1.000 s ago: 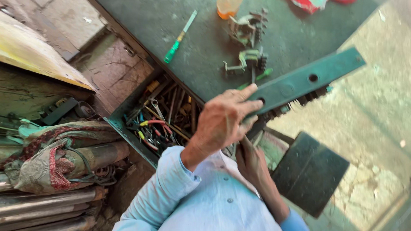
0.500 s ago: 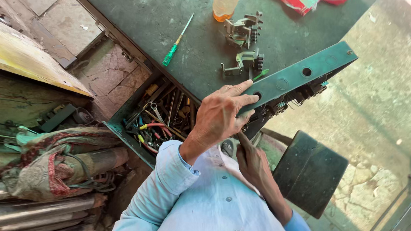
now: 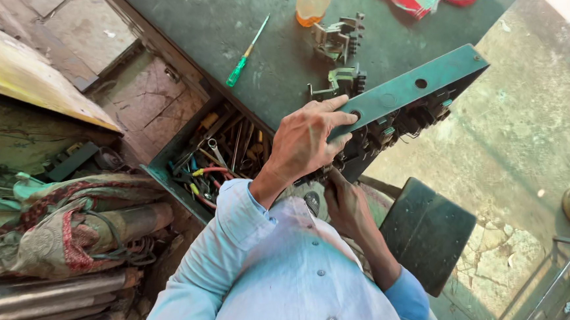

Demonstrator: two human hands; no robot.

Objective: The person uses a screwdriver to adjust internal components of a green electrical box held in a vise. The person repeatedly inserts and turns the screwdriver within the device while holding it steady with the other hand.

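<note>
Green workbench (image 3: pixel 195 16), same grip: left hand (image 3: pixel 309 142) clasping green panel (image 3: pixel 411 88), right hand (image 3: pixel 345 203) indiscernible beneath

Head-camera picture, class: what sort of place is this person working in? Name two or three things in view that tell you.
Probably a repair workshop. An open drawer is crammed with hand tools, a green-handled screwdriver lies on the worn green workbench, and the left hand grips a green panel fitted with electrical parts.

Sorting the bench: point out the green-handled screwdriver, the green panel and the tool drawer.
green-handled screwdriver (image 3: pixel 237 71), head view, on its handle.
green panel (image 3: pixel 408 88), head view, on its flat face.
tool drawer (image 3: pixel 165 176), head view, on its near rim.
</note>
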